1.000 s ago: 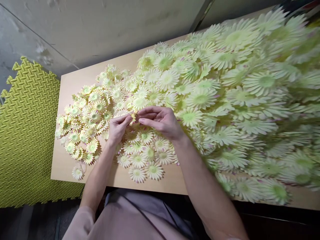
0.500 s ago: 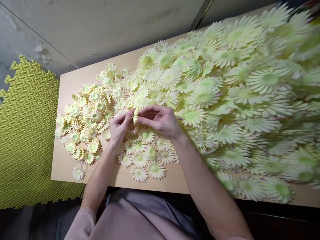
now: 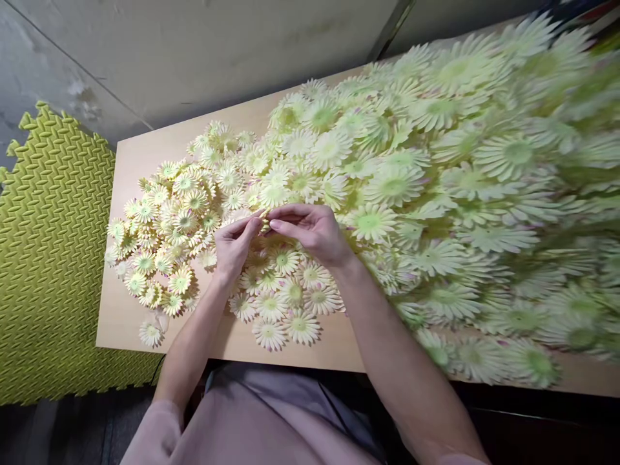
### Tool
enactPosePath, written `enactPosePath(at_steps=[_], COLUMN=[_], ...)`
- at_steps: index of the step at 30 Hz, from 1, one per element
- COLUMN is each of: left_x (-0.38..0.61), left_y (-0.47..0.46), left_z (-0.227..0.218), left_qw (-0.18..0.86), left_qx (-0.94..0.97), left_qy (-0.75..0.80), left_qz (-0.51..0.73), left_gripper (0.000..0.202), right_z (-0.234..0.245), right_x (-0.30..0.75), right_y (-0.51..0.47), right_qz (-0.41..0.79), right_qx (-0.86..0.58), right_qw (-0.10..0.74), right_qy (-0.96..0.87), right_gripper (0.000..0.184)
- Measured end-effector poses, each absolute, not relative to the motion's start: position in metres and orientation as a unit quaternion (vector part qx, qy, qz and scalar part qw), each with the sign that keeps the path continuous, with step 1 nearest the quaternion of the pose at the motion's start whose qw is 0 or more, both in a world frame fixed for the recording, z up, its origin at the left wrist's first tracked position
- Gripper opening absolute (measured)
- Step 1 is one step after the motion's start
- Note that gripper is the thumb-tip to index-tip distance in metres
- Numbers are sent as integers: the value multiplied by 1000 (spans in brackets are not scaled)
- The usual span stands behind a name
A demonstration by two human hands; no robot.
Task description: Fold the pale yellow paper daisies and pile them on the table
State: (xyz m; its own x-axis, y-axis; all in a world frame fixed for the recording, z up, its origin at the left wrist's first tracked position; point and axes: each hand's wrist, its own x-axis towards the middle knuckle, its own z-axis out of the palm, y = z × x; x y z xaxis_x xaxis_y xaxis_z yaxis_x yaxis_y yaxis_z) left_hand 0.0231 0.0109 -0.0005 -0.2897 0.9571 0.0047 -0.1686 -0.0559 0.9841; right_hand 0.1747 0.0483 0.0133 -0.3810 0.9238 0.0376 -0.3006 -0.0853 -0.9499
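Note:
Between my two hands, just above the table, is a small pale-yellow artificial flower head [image 3: 265, 223], mostly covered by fingers. My left hand [image 3: 235, 244] pinches it from the left with thumb and forefinger. From the right, my right hand [image 3: 312, 234] closes thumb and fingers on its other edge. Smaller cream daisy heads [image 3: 185, 221] lie heaped to the left of my hands. Below the hands, more daisy heads [image 3: 270, 306] with greenish centres are spread on the wood. A large pile of bigger pale-green flower heads [image 3: 393, 186] covers the right side.
The light wooden table [image 3: 130, 326] stands against a grey wall [image 3: 203, 58]. Yellow interlocking foam mats [image 3: 53, 258] lean at the table's left end. One lone flower head [image 3: 150, 334] lies near the front left edge.
My right thumb and fingers have closed in on the small flower head, which now shows less between the hands. My left hand has shifted slightly right.

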Motion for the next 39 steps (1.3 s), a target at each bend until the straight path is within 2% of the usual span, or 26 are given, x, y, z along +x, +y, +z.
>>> enactPosePath(at_steps=[20,39], left_x=[30,28], left_y=[8,7], left_z=[2,-2], left_qw=[428,492], left_qx=[317,297], left_qy=[551,543], left_qz=[642,612], left_gripper=[40,43], right_z=[14,13], right_x=[168,169], right_y=[46,46], right_qz=[662,652], right_qx=[-332,-353], right_qw=[459,450], right_qy=[-491,-497], right_gripper=[26,28])
